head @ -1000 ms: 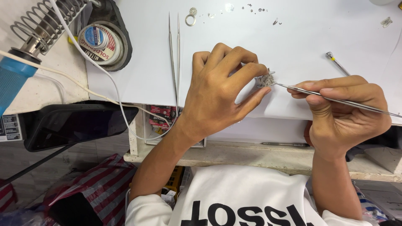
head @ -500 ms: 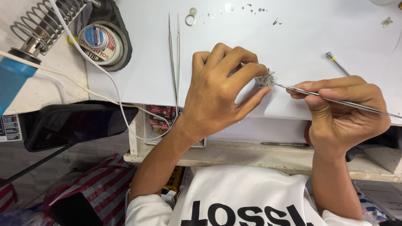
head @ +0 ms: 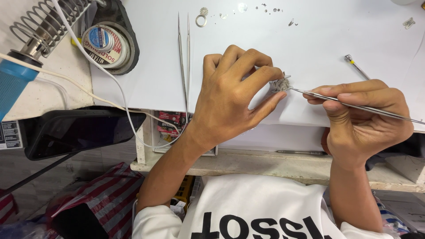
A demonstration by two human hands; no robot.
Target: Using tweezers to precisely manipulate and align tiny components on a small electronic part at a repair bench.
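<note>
While pinched, spare tweezers beside.

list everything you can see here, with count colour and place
watch movement: one, silver, on the white sheet, pinched by the left fingertips
thin metal tool: one, silver, in the right hand, tip at the movement
tweezers: one pair, silver, lying on the sheet left of the left hand
small loose parts: several, silver, along the sheet's top edge
pin tool: one, silver, above the right hand
white sheet: one, covering the bench
round tin: one, top left
coiled iron stand: one, metal, top left
phone: one, black, lower left
left hand: one
right hand: one
</note>
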